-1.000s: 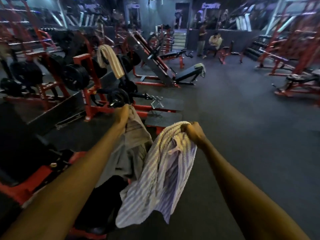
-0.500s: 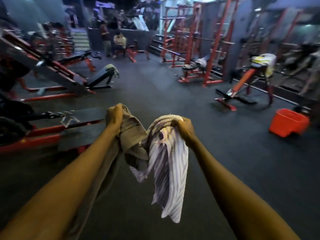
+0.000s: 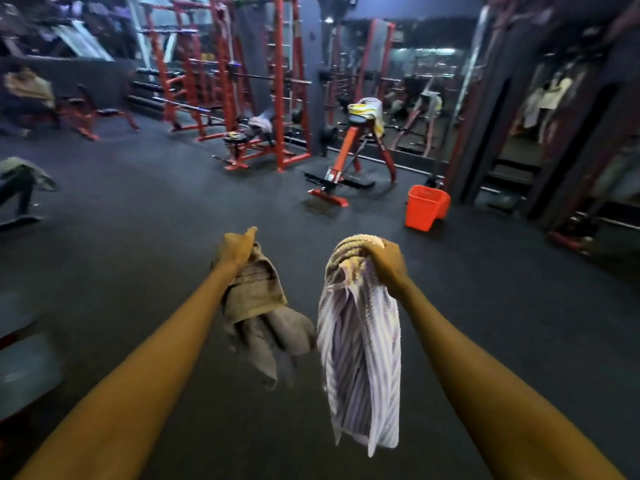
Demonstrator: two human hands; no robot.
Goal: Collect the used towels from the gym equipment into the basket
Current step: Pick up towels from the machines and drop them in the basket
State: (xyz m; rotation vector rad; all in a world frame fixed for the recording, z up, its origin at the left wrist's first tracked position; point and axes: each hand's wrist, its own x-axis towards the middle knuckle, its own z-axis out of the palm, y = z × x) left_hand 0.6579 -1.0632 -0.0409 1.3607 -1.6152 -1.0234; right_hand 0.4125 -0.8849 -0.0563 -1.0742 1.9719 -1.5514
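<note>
My left hand (image 3: 237, 249) grips a grey-brown towel (image 3: 258, 306) that hangs down from my fist. A white and purple striped towel (image 3: 360, 344) dangles from my right hand (image 3: 388, 259), which holds it bunched at the top. Both arms reach forward over the dark floor. An orange basket (image 3: 427, 206) stands on the floor ahead to the right, a few steps off. A yellow and white towel (image 3: 367, 110) is draped over the top of a red bench machine behind the basket. Another pale towel (image 3: 261, 123) lies on a bench inside a red rack.
Red power racks (image 3: 225, 81) and barbells line the far wall. A red incline machine (image 3: 346, 157) stands left of the basket. A mirror wall (image 3: 415, 84) runs behind it. A bench with a greenish towel (image 3: 24, 169) is at the left edge. Dark rubber floor lies between me and the basket.
The view has swung right and the basket now sits closer to the centre. My two hands have drawn apart, each still holding its towel.
</note>
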